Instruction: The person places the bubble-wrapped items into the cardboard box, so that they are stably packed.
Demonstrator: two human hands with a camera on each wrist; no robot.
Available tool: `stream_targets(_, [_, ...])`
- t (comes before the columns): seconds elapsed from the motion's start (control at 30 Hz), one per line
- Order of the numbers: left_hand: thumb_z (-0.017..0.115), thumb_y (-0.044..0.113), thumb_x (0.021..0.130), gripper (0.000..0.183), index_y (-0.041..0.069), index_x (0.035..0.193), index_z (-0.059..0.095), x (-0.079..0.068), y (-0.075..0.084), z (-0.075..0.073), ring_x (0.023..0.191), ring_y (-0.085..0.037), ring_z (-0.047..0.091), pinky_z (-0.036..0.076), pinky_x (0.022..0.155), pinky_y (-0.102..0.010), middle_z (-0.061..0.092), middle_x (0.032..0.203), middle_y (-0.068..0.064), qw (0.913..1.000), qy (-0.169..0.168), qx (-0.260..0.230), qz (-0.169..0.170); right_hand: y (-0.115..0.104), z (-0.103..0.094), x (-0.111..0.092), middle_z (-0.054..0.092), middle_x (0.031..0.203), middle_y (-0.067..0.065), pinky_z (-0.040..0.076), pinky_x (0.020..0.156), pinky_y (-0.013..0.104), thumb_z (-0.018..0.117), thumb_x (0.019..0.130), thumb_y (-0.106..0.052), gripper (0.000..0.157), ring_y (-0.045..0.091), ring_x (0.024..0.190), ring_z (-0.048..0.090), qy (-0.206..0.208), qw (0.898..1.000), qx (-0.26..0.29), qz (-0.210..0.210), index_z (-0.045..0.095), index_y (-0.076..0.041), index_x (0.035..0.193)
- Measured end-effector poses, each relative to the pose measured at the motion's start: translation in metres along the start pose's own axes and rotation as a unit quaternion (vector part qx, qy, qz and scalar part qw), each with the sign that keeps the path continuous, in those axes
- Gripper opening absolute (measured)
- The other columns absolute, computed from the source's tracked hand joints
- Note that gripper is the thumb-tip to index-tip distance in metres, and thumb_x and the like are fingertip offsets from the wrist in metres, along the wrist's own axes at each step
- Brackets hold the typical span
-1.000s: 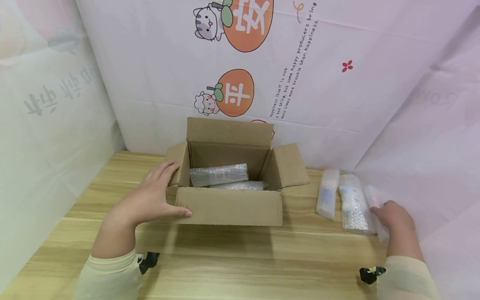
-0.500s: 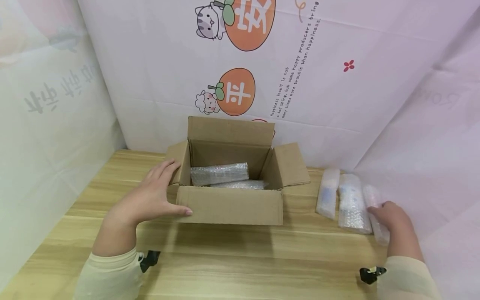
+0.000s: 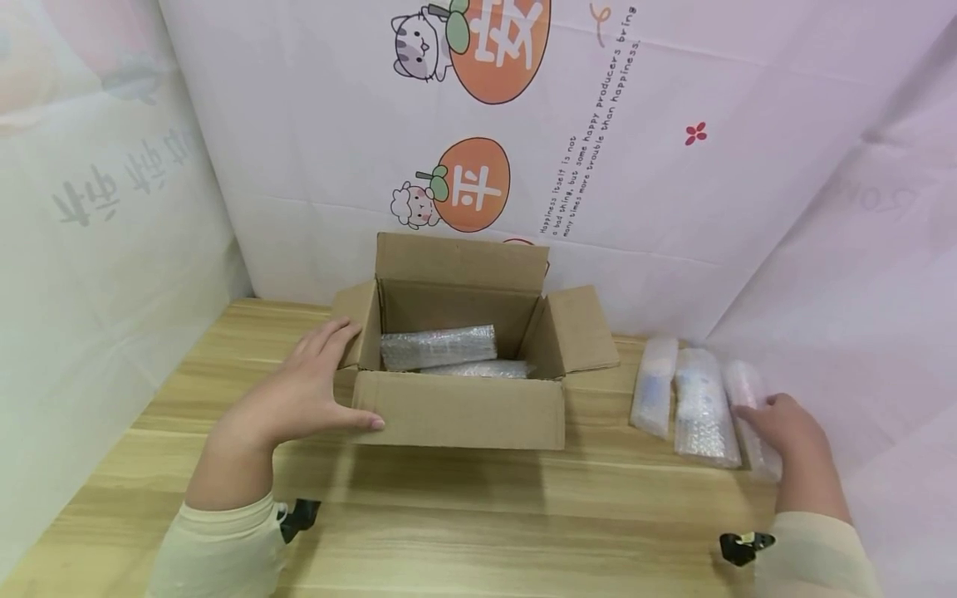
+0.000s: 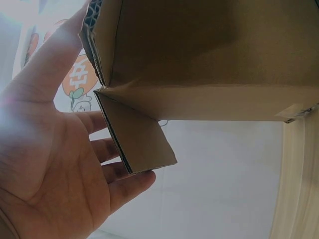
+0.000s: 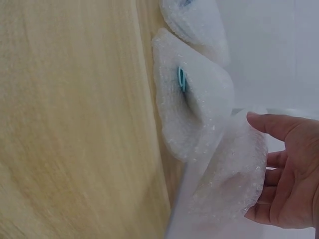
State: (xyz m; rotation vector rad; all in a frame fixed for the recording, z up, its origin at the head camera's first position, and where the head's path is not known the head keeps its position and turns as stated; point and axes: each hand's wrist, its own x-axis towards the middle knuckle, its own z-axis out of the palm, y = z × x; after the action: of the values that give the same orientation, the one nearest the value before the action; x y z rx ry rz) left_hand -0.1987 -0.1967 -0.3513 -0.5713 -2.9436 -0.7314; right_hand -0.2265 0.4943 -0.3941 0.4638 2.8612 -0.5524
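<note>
An open cardboard box [image 3: 459,411] stands on the table, flaps folded out. My left hand [image 3: 295,394] holds its near left corner, thumb on the front flap and fingers behind the left flap [image 4: 134,134]. Two bubble-wrapped packages lie inside: an upper one [image 3: 438,347] and one partly hidden under it [image 3: 486,369]. At the right, my right hand [image 3: 792,436] grips a slim bubble-wrapped package [image 5: 232,174] between thumb and fingers. Beside it lie a wider bubble-wrapped package [image 3: 705,407] and a narrow one [image 3: 654,386] with blue showing through. The contents cannot be made out.
The wooden table [image 3: 478,523] runs up to a printed white cloth [image 3: 635,183] behind the box. More cloth hangs at the left [image 3: 97,274] and right [image 3: 882,282], the right one close to my right hand. A right flap [image 3: 581,328] juts towards the packages.
The slim package has shifted slightly away from me with my right hand. The wider package beside it moved a little left earlier. My left hand and the box have stayed in place.
</note>
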Motion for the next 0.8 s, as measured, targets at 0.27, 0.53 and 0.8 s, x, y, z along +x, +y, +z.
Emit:
stream_targets(0.27, [0.073,0.080,0.058,0.132,0.013,0.157,0.018,0.000,0.000,0.001,0.148,-0.041,0.015,0.025,0.112,-0.066,0.015,0.163,-0.011,1.0000,0.002,0.003,0.001,-0.014,-0.008,-0.001,0.027,0.138,0.047,0.034,0.093,0.072,0.041,0.093,-0.069,0.105,0.064,0.117,0.036,0.037,0.999,0.007,-0.003,0.016,0.020,0.144])
stream_targets(0.53, [0.074,0.079,0.058,0.131,0.014,0.157,0.018,-0.001,0.000,0.000,0.148,-0.041,0.015,0.025,0.112,-0.067,0.015,0.163,-0.011,1.0000,0.004,0.001,-0.001,-0.039,-0.024,-0.003,0.033,0.137,0.045,0.040,0.088,0.069,0.041,0.094,-0.067,0.102,0.061,0.114,0.041,0.064,0.997,-0.013,-0.032,0.018,0.019,0.144])
stream_targets(0.8, [0.073,0.081,0.058,0.131,0.014,0.157,0.018,-0.001,0.000,0.001,0.148,-0.041,0.015,0.026,0.112,-0.067,0.015,0.163,-0.011,1.0000,0.003,0.002,0.001,-0.068,-0.034,-0.006,0.036,0.137,0.043,0.042,0.086,0.067,0.044,0.093,-0.067,0.102,0.058,0.114,0.046,0.092,0.994,-0.024,-0.060,0.020,0.017,0.145])
